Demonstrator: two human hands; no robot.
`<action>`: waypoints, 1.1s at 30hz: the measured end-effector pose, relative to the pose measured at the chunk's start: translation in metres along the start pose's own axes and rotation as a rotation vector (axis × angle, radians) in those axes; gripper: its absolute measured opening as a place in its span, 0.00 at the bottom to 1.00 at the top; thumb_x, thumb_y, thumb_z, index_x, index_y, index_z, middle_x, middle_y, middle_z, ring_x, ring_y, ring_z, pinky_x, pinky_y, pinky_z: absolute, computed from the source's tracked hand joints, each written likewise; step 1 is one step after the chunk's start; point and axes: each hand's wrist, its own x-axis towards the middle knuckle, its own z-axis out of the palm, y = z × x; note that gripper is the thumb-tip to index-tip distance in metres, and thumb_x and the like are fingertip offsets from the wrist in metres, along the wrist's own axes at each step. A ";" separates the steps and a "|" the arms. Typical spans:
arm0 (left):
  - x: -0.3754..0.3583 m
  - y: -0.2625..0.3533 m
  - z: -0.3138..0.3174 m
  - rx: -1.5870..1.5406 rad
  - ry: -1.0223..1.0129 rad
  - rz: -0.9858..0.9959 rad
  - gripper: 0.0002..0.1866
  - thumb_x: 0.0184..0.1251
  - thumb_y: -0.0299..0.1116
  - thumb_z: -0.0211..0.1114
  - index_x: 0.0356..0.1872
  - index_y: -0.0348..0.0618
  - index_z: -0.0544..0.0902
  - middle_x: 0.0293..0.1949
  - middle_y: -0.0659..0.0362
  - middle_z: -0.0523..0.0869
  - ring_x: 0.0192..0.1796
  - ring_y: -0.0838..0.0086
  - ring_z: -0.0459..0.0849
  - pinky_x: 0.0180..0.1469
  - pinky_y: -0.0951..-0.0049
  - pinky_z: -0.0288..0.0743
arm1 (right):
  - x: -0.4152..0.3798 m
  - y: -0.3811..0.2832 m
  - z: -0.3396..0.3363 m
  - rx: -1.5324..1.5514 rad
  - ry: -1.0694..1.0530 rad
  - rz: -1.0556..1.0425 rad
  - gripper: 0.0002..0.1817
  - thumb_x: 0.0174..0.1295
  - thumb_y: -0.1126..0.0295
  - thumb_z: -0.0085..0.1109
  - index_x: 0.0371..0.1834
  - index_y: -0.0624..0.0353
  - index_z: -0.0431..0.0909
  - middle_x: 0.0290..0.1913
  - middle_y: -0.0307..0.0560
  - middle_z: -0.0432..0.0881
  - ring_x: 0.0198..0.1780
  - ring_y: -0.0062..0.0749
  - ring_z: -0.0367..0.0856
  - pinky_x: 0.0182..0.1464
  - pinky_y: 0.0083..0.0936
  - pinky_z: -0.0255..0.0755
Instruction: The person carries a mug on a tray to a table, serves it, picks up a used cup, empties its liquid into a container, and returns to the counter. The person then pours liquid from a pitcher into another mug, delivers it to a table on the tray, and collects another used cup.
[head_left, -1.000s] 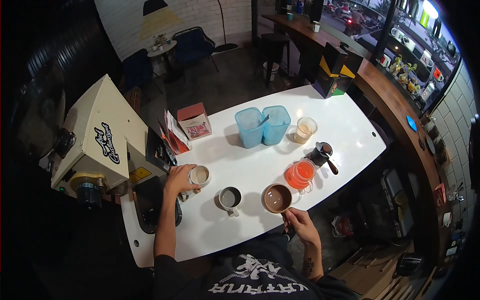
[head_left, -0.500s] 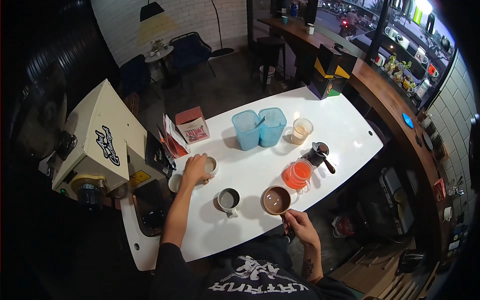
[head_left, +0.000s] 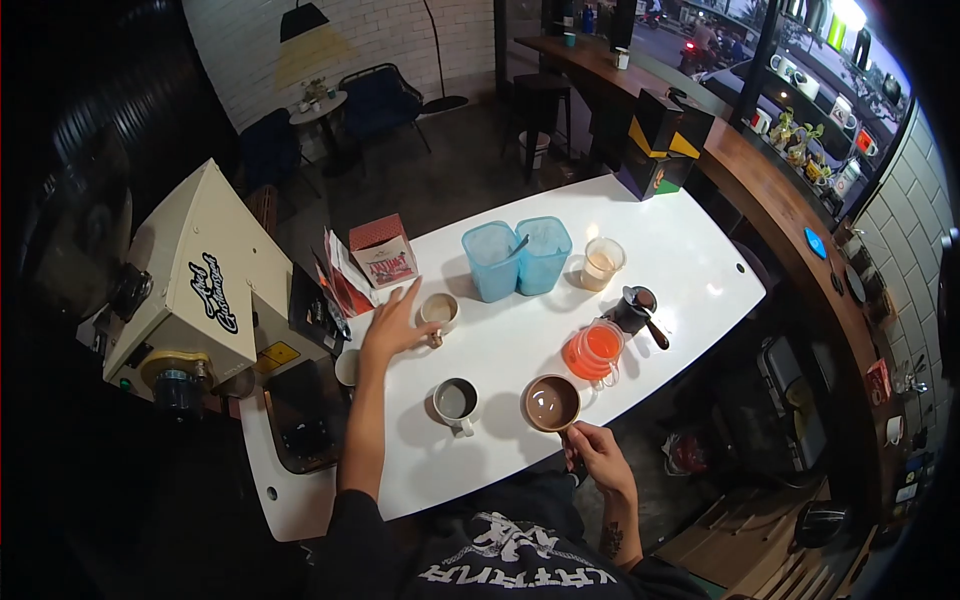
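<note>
With fingers spread, my left hand lies beside a small light cup, its thumb close to the cup's handle. My right hand grips the handle of a brown mug at the table's near edge; the mug's inside looks brown and glossy. Between the two hands stands a grey-white mug with dark liquid, its handle toward me. Another pale cup is partly hidden behind my left forearm.
A glass server of red-orange liquid and a dark pot with a handle stand right of the brown mug. Farther back are blue plastic containers, a glass cup and a red-white box. A cream machine borders the left.
My left hand has opened from the small light cup, which now sits slightly farther right and back. The brown mug stays in my right hand almost unmoved.
</note>
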 end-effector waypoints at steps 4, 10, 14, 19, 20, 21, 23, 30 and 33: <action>-0.064 -0.026 -0.047 -0.056 0.056 -0.127 0.51 0.42 0.55 0.77 0.70 0.50 0.66 0.60 0.43 0.73 0.62 0.51 0.73 0.64 0.57 0.66 | 0.004 0.002 0.001 -0.011 -0.018 0.019 0.18 0.73 0.61 0.48 0.29 0.63 0.75 0.23 0.36 0.72 0.23 0.18 0.72 0.27 0.18 0.68; -0.126 -0.055 -0.059 -0.134 -0.081 -0.229 0.49 0.38 0.44 0.81 0.68 0.51 0.68 0.63 0.47 0.71 0.65 0.54 0.70 0.66 0.60 0.65 | 0.015 -0.003 0.009 -0.044 -0.066 0.018 0.18 0.73 0.61 0.48 0.31 0.64 0.75 0.23 0.36 0.73 0.23 0.18 0.73 0.26 0.17 0.68; -0.129 -0.057 -0.039 -0.164 0.025 -0.238 0.45 0.42 0.35 0.79 0.67 0.54 0.69 0.60 0.49 0.71 0.62 0.53 0.72 0.65 0.60 0.67 | 0.021 -0.003 0.014 -0.038 -0.078 0.042 0.17 0.73 0.62 0.48 0.31 0.64 0.75 0.23 0.36 0.73 0.23 0.19 0.72 0.25 0.17 0.66; -0.114 -0.054 -0.033 -0.258 0.102 -0.235 0.39 0.44 0.32 0.77 0.64 0.51 0.72 0.56 0.51 0.73 0.62 0.55 0.73 0.64 0.63 0.67 | 0.019 -0.001 0.016 -0.006 -0.067 0.042 0.17 0.73 0.62 0.48 0.31 0.64 0.75 0.23 0.37 0.73 0.23 0.20 0.72 0.25 0.17 0.66; -0.109 -0.059 -0.027 -0.254 0.119 -0.223 0.38 0.45 0.33 0.77 0.63 0.49 0.73 0.56 0.51 0.73 0.61 0.55 0.73 0.63 0.63 0.68 | 0.019 0.000 0.016 -0.005 -0.063 0.042 0.17 0.73 0.62 0.48 0.31 0.64 0.75 0.23 0.37 0.73 0.23 0.20 0.72 0.25 0.17 0.66; -0.102 -0.064 -0.021 -0.251 0.134 -0.208 0.38 0.45 0.33 0.76 0.62 0.48 0.73 0.56 0.51 0.73 0.60 0.55 0.74 0.63 0.63 0.68 | 0.019 0.001 0.015 -0.007 -0.056 0.037 0.17 0.73 0.62 0.48 0.31 0.64 0.74 0.23 0.37 0.73 0.23 0.20 0.72 0.25 0.17 0.66; -0.086 -0.073 -0.009 -0.248 0.168 -0.153 0.37 0.45 0.34 0.76 0.62 0.46 0.73 0.55 0.51 0.74 0.59 0.55 0.74 0.62 0.63 0.69 | 0.017 0.002 0.016 -0.007 -0.041 0.034 0.17 0.73 0.63 0.47 0.30 0.64 0.74 0.23 0.37 0.73 0.23 0.19 0.72 0.25 0.17 0.66; -0.021 -0.060 0.007 -0.239 0.233 -0.071 0.38 0.46 0.37 0.76 0.61 0.43 0.72 0.53 0.48 0.74 0.58 0.54 0.76 0.59 0.61 0.71 | 0.022 -0.004 0.024 -0.008 0.000 0.030 0.16 0.73 0.64 0.47 0.30 0.64 0.74 0.22 0.37 0.73 0.22 0.19 0.72 0.25 0.17 0.66; -0.003 -0.050 0.014 -0.228 0.182 -0.146 0.40 0.48 0.40 0.74 0.64 0.43 0.68 0.54 0.46 0.73 0.58 0.52 0.76 0.60 0.58 0.71 | 0.028 -0.008 0.030 -0.046 -0.007 0.000 0.17 0.73 0.64 0.47 0.31 0.65 0.74 0.21 0.37 0.73 0.22 0.19 0.71 0.25 0.18 0.66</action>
